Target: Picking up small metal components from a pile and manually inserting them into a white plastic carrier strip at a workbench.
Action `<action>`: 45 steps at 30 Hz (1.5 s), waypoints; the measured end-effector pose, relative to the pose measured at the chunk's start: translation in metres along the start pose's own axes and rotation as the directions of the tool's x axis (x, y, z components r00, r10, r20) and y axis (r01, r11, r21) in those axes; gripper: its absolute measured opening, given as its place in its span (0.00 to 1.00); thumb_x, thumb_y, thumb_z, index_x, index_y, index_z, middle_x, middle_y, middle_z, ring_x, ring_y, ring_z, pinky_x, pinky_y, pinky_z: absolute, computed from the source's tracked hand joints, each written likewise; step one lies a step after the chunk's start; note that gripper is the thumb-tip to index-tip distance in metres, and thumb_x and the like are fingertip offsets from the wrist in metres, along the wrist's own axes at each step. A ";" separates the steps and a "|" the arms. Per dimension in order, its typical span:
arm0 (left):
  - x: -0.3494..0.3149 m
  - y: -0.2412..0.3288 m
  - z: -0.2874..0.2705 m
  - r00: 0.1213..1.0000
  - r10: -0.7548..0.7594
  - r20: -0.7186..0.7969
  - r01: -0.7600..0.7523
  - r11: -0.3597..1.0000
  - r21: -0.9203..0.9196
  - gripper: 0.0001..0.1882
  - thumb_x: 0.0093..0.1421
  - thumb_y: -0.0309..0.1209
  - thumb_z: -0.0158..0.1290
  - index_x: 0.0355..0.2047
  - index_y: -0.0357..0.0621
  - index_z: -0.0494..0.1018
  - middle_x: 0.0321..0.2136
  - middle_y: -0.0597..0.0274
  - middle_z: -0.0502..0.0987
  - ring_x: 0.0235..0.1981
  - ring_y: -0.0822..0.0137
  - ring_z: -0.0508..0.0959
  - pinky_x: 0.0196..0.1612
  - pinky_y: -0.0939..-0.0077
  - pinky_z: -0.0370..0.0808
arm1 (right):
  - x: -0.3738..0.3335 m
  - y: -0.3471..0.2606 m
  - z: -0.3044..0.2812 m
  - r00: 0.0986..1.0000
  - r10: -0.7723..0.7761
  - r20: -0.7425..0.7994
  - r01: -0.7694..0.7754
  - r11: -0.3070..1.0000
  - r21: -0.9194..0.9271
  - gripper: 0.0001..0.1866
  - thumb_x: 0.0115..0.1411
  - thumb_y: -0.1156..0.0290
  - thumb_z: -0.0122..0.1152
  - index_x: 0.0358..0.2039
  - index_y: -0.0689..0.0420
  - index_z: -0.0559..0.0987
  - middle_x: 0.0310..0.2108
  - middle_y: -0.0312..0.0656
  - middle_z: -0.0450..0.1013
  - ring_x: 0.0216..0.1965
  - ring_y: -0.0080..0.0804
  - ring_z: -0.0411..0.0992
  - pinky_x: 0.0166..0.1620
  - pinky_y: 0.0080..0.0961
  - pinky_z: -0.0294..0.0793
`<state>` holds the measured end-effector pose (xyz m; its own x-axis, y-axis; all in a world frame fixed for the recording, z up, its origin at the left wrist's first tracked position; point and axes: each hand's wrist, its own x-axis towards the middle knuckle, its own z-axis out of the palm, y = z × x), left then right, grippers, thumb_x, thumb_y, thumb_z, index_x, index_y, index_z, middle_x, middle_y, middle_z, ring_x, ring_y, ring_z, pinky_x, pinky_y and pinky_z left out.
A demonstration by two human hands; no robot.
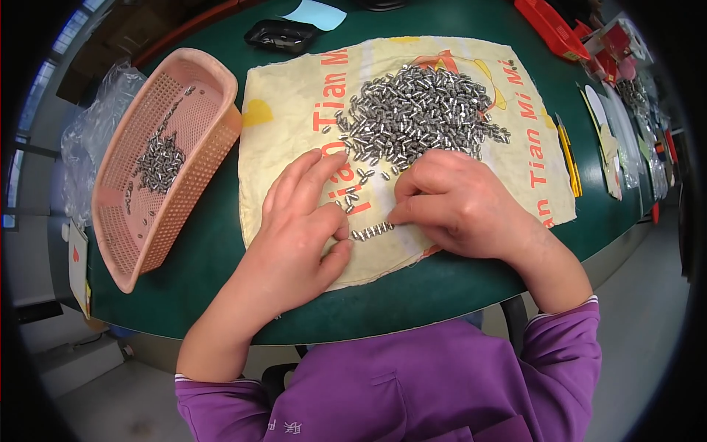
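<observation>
A short row of small shiny metal cylinders [373, 231] lies side by side on the printed cloth, between my two hands. My left hand [303, 225] rests on the cloth at the row's left end, index finger and thumb bent and apart, the other fingers stretched toward a few loose cylinders [349, 199]. At the row's right end, my right hand [460, 202] is closed in a pinch, its fingertips against the last pieces. Whatever is inside that pinch is hidden. Just beyond both hands spreads a large heap of the same cylinders [416, 110].
The yellowish cloth [276, 162] covers the middle of the green table [294, 320]. On the left stands a pink perforated basket [193, 173] with more cylinders inside. A black tray [280, 35] sits at the back, a yellow-handled tool [568, 156] at the right, and a red bin [552, 29] far right.
</observation>
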<state>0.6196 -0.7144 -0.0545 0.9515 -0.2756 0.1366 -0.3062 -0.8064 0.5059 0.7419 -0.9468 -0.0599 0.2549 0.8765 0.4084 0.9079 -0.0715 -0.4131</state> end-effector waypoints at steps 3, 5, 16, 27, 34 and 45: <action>0.000 0.001 0.000 1.000 -0.010 -0.006 0.009 1.000 -0.028 0.13 0.49 0.22 0.65 0.31 0.44 0.71 0.69 0.45 0.61 0.72 0.40 0.58 0.70 0.49 0.58 | -0.001 0.001 0.001 1.000 0.003 -0.011 -0.004 1.000 -0.007 0.10 0.45 0.78 0.68 0.30 0.52 0.83 0.34 0.33 0.74 0.39 0.36 0.74 0.40 0.33 0.74; 0.002 0.003 0.002 0.999 -0.015 -0.037 0.013 0.998 -0.064 0.13 0.48 0.22 0.65 0.31 0.43 0.71 0.67 0.44 0.63 0.70 0.40 0.59 0.68 0.48 0.59 | -0.001 0.000 0.001 1.000 0.007 -0.019 -0.007 1.000 -0.017 0.09 0.45 0.78 0.67 0.30 0.52 0.82 0.34 0.33 0.74 0.39 0.36 0.74 0.40 0.34 0.74; 0.001 0.004 0.001 0.999 0.033 -0.021 -0.034 0.998 -0.045 0.12 0.49 0.22 0.64 0.30 0.43 0.71 0.66 0.43 0.64 0.69 0.38 0.62 0.67 0.47 0.60 | -0.002 0.003 0.003 1.000 0.013 -0.007 -0.013 1.000 -0.006 0.08 0.46 0.77 0.66 0.29 0.53 0.82 0.34 0.34 0.74 0.40 0.36 0.74 0.41 0.34 0.74; -0.005 0.009 0.008 0.995 -0.084 -0.049 0.085 0.996 0.011 0.15 0.49 0.26 0.69 0.25 0.43 0.70 0.67 0.47 0.65 0.71 0.39 0.59 0.69 0.49 0.60 | -0.003 0.001 0.003 1.000 0.018 0.004 -0.018 1.000 -0.014 0.07 0.47 0.77 0.66 0.28 0.53 0.81 0.35 0.34 0.74 0.40 0.36 0.74 0.42 0.34 0.74; -0.003 0.008 0.011 0.997 -0.059 -0.039 0.058 0.998 -0.018 0.17 0.46 0.26 0.72 0.25 0.43 0.70 0.66 0.46 0.66 0.69 0.39 0.62 0.67 0.51 0.63 | -0.003 0.002 0.003 1.000 0.018 0.000 -0.018 1.000 -0.010 0.07 0.47 0.77 0.66 0.28 0.53 0.81 0.34 0.34 0.74 0.40 0.36 0.74 0.42 0.35 0.75; 0.000 0.006 0.014 0.995 -0.037 -0.090 0.033 0.998 -0.051 0.21 0.44 0.25 0.73 0.32 0.42 0.70 0.62 0.46 0.68 0.65 0.42 0.67 0.65 0.51 0.66 | -0.003 0.001 0.004 0.995 0.078 0.066 -0.082 0.995 0.060 0.12 0.51 0.71 0.70 0.37 0.53 0.81 0.33 0.39 0.74 0.38 0.42 0.75 0.41 0.37 0.76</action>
<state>0.6176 -0.7262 -0.0637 0.9610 -0.1974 0.1936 -0.2731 -0.7870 0.5533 0.7406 -0.9477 -0.0643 0.3023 0.8976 0.3208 0.8624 -0.1141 -0.4932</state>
